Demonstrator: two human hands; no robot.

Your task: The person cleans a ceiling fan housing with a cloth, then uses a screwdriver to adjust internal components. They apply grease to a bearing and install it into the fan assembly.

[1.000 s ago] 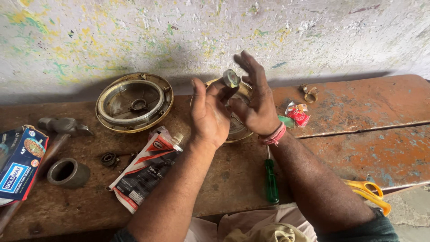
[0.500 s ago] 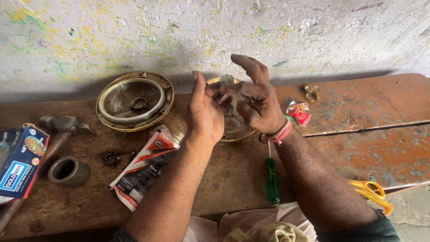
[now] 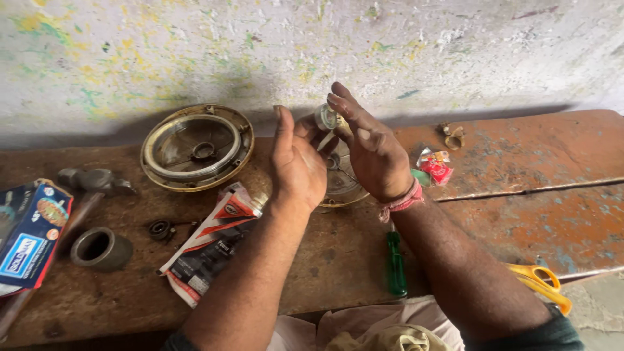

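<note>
Head view, both hands raised – left hand (image 3: 298,162), right hand (image 3: 370,153), fingers pinching small round part (image 3: 325,118)

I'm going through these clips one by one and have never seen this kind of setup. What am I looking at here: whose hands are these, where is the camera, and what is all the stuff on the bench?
There is no machine: a person works with bare hands, and the one camera sits on their head, looking down. The left hand and right hand are raised together over a worn wooden bench, holding a small round metal part between them. Beneath the hands lies a round metal disc, partly hidden. To the left are a round metal ring housing, a hammer, a short metal sleeve, a small bearing, a blue box and a red, white and black tube package. Nearer the person lie a green screwdriver and yellow scissors.
</note>
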